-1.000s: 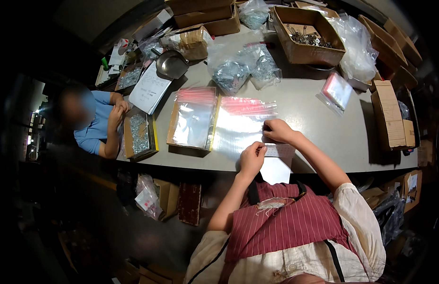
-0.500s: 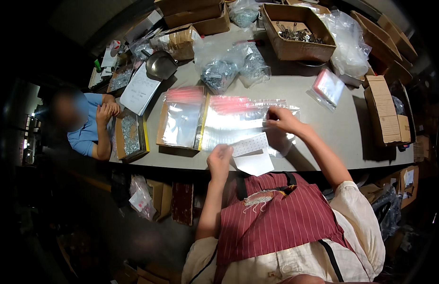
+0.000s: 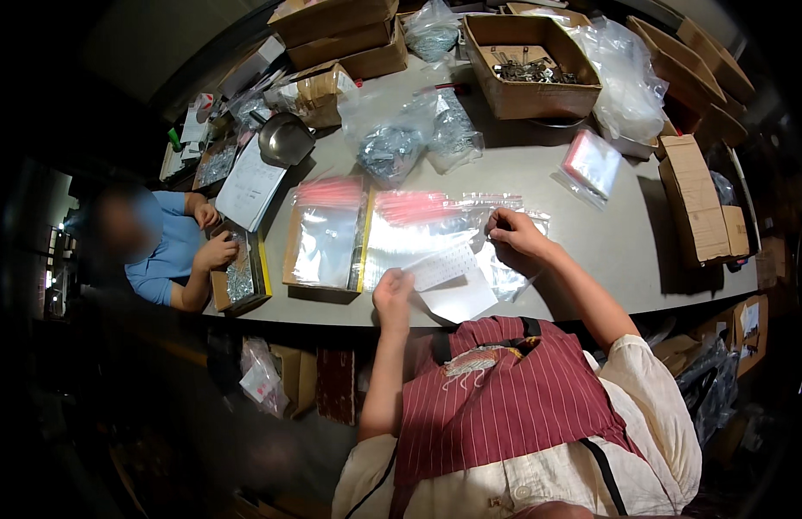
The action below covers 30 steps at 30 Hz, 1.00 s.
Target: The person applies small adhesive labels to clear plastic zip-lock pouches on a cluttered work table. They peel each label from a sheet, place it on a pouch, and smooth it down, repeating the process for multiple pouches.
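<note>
My left hand [image 3: 392, 299] pinches the left edge of a folded white sheet of small printed labels [image 3: 457, 297], held above the table's near edge. Clear zip bags [image 3: 414, 238] with pink-red tops lie fanned in an overlapping row just beyond the sheet. Over the right end of that row is my right hand [image 3: 515, 233], its thumb and fingertips pressed together; whether a label is between them is too small to make out. Beneath and beside this hand lie shiny clear bags [image 3: 504, 275]. Left of the row, a shallow cardboard box [image 3: 366, 246] holds a stack of similar bags.
At the left, a co-worker [image 3: 172, 238] has a hand in a box of small metal parts [image 3: 239, 277]. A metal scoop [image 3: 286, 138], papers [image 3: 249, 186] and bags of hardware [image 3: 392, 151] lie farther back. Cartons [image 3: 539, 95] line the far side; a bag pack [image 3: 591, 164] lies right.
The label sheet and my left hand have shifted slightly left, and the sheet is tilted more. My right hand stays over the bags. The co-worker's hands have parted, one reaching into the parts box.
</note>
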### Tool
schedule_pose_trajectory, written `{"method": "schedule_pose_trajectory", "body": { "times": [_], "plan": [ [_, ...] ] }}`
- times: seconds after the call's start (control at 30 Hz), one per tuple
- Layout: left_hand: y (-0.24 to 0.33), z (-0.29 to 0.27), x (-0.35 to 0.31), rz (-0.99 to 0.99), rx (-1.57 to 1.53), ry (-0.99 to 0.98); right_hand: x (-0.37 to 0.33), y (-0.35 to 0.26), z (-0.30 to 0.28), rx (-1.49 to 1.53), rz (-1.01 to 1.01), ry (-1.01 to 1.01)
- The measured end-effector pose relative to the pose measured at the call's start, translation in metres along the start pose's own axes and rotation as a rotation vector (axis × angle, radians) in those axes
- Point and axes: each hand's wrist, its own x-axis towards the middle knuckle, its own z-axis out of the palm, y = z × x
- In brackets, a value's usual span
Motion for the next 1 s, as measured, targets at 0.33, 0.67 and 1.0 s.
{"method": "schedule_pose_trajectory", "body": {
  "times": [0.33,0.67,1.0],
  "plan": [
    [0.070,0.091,0.016,-0.032,0.084,-0.761,-0.019,0.000,-0.033,0.327,0.115,-0.207],
    [0.003,0.163,0.002,0.562,1.053,-0.879,-0.030,0.003,-0.066,0.541,0.139,-0.126],
    [-0.011,0.159,-0.032,0.651,1.003,-0.624,-0.044,-0.014,-0.031,-0.404,-0.140,0.087]
  ]
}}
